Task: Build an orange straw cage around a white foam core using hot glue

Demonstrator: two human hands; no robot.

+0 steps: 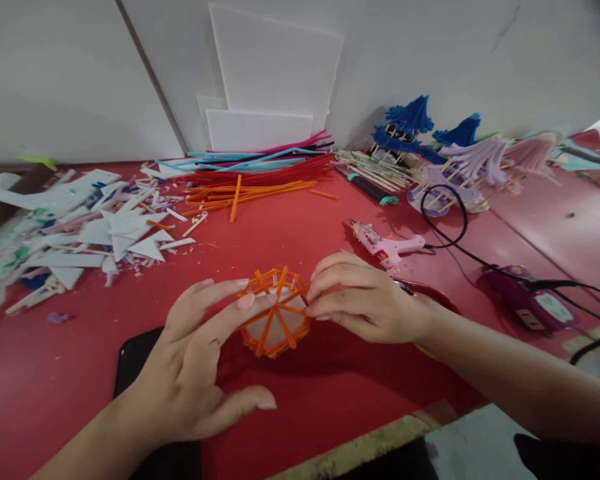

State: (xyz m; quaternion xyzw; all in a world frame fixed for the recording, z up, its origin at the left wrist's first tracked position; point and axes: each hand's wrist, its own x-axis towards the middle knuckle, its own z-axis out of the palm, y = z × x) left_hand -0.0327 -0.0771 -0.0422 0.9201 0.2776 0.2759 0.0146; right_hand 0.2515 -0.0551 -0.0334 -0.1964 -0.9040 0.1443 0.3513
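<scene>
In the middle of the red table is a small round craft frame (279,305) made of orange pipe cleaners, with spokes meeting at its centre over a pale base. My left hand (205,347) has its fingers spread, fingertips touching the top and left side of the frame, thumb held apart below. At the frame's right edge my right hand (363,297) pinches the rim between thumb and fingers. A pink hot glue gun (387,243) lies just beyond my right hand. Beneath my left forearm is a dark phone-like slab (135,353).
Orange pipe cleaners (260,192) and red ones (265,173) lie at the back. White foam scraps (120,230) cover the left side. Blue (410,117) and lilac pagoda-like models (480,160) stand at back right. A black cord (460,250) runs to a purple power strip (530,297).
</scene>
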